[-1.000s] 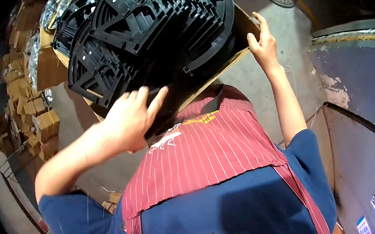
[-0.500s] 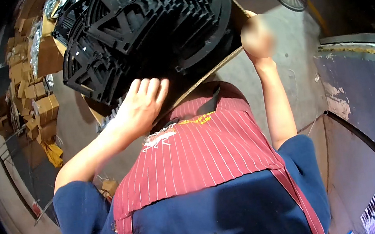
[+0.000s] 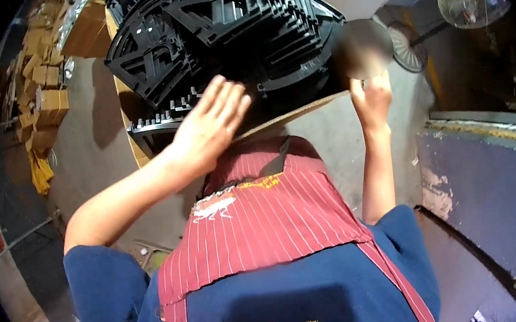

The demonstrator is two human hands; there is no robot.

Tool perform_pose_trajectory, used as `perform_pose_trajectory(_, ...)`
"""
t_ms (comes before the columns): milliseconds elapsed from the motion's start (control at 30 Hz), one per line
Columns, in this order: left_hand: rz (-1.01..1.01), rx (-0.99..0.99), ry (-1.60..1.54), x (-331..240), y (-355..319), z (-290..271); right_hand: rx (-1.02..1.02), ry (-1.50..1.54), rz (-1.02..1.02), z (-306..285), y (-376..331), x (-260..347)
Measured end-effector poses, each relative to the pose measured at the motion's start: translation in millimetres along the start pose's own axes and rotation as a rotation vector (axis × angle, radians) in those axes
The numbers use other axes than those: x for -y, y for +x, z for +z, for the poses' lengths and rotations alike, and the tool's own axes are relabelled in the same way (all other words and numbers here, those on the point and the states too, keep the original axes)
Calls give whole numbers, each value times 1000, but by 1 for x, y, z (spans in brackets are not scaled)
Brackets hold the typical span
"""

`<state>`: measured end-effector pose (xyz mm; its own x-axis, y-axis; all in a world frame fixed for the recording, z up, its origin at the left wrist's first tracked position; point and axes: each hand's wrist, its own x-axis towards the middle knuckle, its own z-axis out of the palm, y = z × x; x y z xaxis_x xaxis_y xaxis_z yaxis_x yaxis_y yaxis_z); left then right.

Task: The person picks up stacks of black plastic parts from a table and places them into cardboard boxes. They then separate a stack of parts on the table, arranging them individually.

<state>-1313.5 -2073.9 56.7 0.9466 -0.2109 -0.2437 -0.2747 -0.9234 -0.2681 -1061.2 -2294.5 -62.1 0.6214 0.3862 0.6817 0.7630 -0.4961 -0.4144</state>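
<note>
Cardboard box (image 3: 285, 117): piled with black plastic frames (image 3: 218, 32), stacked above its rim. Left hand (image 3: 209, 125): fingers spread, flat against the frames. Right hand (image 3: 370, 98): gripping the box's edge.

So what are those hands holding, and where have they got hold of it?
A cardboard sheet loaded with stacked black plastic parts. The right hand grips its right edge; the left hand lies flat against the near edge, fingers spread.

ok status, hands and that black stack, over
Left hand flat against stack of black plastic parts. Right hand on edge of cardboard sheet under it. Fans stand beyond.
</note>
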Motion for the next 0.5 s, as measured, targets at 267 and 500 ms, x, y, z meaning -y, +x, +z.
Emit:
perform_pose_trajectory(267,-187,-393,-755,-74,-7,52,1544,-110,-101,22,31,25)
perform_pose_trajectory(500,-326,-541,-936,-76,-19,90,1773,-56,-611,62,86,90)
